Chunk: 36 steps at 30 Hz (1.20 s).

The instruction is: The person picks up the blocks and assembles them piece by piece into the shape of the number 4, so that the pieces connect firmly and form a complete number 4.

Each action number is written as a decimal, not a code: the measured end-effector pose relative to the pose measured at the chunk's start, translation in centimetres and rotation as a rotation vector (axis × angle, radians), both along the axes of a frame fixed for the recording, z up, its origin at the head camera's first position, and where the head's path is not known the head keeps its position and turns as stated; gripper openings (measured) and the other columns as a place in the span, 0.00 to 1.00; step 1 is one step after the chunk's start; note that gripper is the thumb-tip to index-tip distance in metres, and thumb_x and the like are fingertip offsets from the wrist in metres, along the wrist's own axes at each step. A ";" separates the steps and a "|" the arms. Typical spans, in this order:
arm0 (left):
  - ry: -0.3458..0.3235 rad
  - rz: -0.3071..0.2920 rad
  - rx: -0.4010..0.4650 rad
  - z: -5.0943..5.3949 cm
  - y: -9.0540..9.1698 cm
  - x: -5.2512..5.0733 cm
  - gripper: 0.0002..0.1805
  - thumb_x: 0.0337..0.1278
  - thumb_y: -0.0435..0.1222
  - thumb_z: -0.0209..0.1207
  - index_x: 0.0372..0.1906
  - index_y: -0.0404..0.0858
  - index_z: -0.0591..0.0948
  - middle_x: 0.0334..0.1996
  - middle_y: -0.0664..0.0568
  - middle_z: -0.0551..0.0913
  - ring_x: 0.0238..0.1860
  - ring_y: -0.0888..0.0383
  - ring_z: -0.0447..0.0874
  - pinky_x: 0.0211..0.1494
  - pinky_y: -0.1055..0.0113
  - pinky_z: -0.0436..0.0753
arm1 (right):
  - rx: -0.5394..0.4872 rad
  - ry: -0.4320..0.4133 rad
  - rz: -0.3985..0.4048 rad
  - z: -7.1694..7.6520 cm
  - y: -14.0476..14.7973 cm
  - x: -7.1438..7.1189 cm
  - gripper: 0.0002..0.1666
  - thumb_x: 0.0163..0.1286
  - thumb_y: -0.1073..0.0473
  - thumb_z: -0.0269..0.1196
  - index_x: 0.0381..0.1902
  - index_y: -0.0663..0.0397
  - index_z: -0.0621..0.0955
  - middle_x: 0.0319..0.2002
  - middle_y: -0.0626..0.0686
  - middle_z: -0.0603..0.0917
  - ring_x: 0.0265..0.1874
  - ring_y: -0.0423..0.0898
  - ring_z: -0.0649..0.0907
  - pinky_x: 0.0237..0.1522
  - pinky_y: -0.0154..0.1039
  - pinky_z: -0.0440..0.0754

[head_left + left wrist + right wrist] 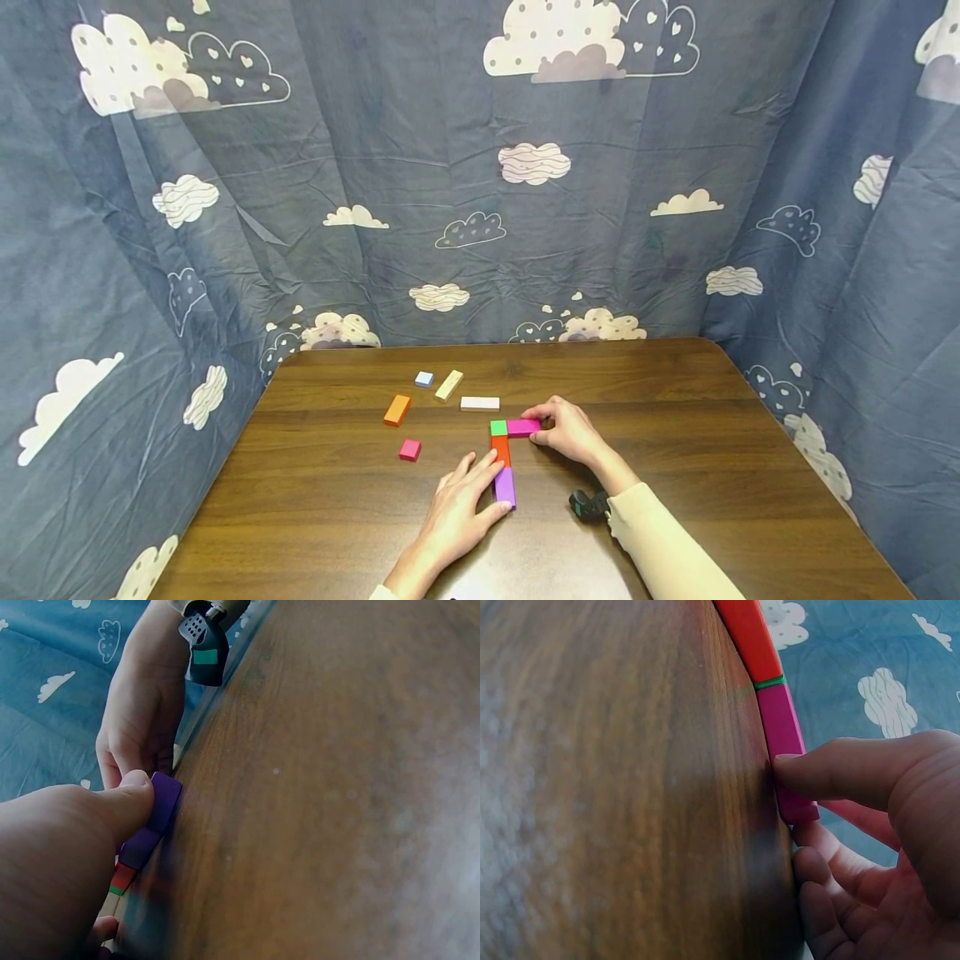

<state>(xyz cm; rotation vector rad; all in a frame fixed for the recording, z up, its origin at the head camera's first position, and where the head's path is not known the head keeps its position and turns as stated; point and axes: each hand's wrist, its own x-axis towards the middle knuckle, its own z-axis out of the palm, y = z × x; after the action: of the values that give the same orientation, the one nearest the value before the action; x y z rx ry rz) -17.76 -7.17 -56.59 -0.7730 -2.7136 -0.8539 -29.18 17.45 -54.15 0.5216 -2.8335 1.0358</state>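
Several coloured blocks form an angled row on the table. A purple block is nearest, then a red block, then a small green block at the corner. A magenta block extends to the right from the green one. My left hand holds the purple block, its thumb at the near end and its fingertips along the left side by the red block. My right hand pinches the magenta block at its right end; in the right wrist view the thumb presses on its long face.
Left of the row lie a pinkish-red square block and an orange block. Farther back are a light-blue block, a cream block and a white block. A curtain hangs behind the wooden table.
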 end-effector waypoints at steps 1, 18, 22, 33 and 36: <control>0.000 0.001 0.000 0.0 0.0 0.0 0.34 0.61 0.52 0.65 0.70 0.45 0.75 0.73 0.54 0.68 0.73 0.42 0.62 0.67 0.41 0.66 | 0.000 -0.002 -0.001 0.0 0.0 0.1 0.21 0.51 0.61 0.78 0.46 0.44 0.89 0.33 0.49 0.81 0.29 0.42 0.76 0.33 0.42 0.71; 0.008 0.004 0.013 -0.2 0.0 -0.1 0.34 0.61 0.53 0.65 0.70 0.45 0.75 0.73 0.54 0.68 0.73 0.42 0.63 0.67 0.42 0.66 | -0.022 -0.007 0.009 0.0 0.1 0.1 0.23 0.50 0.61 0.78 0.47 0.45 0.88 0.35 0.47 0.81 0.33 0.47 0.80 0.36 0.43 0.73; -0.003 0.011 0.022 -0.2 0.1 -0.1 0.36 0.61 0.53 0.65 0.72 0.46 0.73 0.74 0.54 0.67 0.73 0.42 0.63 0.66 0.41 0.67 | -0.035 -0.005 0.025 0.0 0.2 0.1 0.23 0.50 0.61 0.78 0.47 0.47 0.88 0.36 0.50 0.82 0.33 0.47 0.80 0.37 0.43 0.73; -0.013 0.019 0.133 1.1 -0.5 -0.6 0.35 0.64 0.49 0.64 0.73 0.45 0.70 0.74 0.43 0.65 0.69 0.43 0.70 0.61 0.38 0.73 | -0.056 -0.032 0.031 -0.3 0.4 0.1 0.25 0.50 0.62 0.78 0.49 0.50 0.87 0.37 0.50 0.82 0.31 0.42 0.80 0.37 0.41 0.74; -0.008 0.048 0.157 2.1 -0.9 -1.0 0.33 0.65 0.48 0.64 0.73 0.48 0.71 0.73 0.44 0.67 0.68 0.46 0.72 0.62 0.43 0.74 | -0.060 -0.030 0.037 -0.3 0.5 -0.1 0.26 0.49 0.61 0.78 0.49 0.50 0.87 0.37 0.50 0.83 0.31 0.43 0.80 0.36 0.42 0.74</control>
<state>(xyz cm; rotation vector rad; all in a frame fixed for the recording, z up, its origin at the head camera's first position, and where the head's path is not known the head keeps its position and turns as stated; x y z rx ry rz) -18.77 -8.05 -54.50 -0.6701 -2.6212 -1.0457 -29.27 17.95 -54.42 0.5600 -2.8182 1.1413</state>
